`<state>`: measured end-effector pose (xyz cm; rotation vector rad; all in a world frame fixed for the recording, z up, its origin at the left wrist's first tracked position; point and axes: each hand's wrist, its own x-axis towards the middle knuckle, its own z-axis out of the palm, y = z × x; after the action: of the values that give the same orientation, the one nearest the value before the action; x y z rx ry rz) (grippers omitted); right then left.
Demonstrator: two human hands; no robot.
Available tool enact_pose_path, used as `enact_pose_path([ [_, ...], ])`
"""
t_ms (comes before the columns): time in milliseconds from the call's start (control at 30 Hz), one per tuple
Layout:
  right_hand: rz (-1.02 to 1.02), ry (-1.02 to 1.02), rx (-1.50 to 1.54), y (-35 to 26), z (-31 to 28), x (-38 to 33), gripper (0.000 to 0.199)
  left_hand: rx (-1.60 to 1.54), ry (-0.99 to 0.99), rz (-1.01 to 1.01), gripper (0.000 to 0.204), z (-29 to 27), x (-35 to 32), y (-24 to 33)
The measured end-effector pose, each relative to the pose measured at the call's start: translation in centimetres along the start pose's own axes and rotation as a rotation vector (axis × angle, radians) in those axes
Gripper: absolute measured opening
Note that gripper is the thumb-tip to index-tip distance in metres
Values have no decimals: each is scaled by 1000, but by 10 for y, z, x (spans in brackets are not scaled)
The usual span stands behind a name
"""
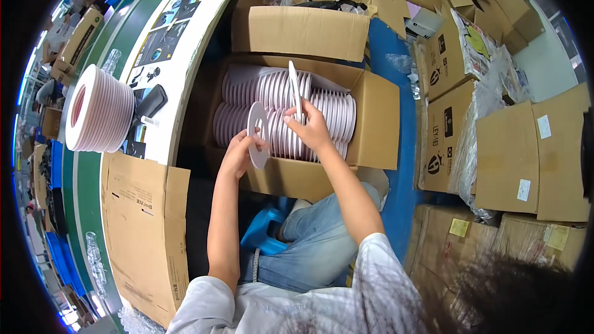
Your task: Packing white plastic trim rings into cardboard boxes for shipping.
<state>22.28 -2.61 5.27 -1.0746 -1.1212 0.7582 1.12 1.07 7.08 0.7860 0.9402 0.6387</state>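
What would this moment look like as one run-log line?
left hand: holds white ring disc | right hand: lifts thin disc upright | open cardboard box: rows of discs | workbench: disc stack

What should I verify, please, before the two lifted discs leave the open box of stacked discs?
1. Left hand grips the flat white ring-shaped disc by its lower edge: ok.
2. Right hand holds the upright white disc seen edge-on above the rows: ok.
3. Each hand holds only one disc: cannot tell, the edges are too thin to count.
4. The open brown cardboard box has its flaps folded clear of both hands: ok.
5. The remaining rows of white discs stand upright in the box: ok.
6. The tall stack of white rings on the white-edged workbench stands even: ok.
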Motion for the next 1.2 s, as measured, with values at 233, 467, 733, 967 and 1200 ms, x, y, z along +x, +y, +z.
enact_pose_path([
  [233, 145, 43, 171, 12, 24, -8, 46, 334, 200, 151, 20, -7, -1, -7],
  [467, 273, 52, 305, 15, 15, 0, 41, 384, 253, 161, 22, -11, -1, -8],
  [733, 421, 195, 328, 29, 10, 0, 31, 454, 322, 240, 22, -12, -2, -19],
  [967, 230, 703, 144, 22, -50, 23, 17, 781, 406, 454, 23, -9, 14, -6],
  [1200, 98, -106, -545, 25, -22, 12, 23, 1043, 326, 576, 26, 11, 69, -8],
])
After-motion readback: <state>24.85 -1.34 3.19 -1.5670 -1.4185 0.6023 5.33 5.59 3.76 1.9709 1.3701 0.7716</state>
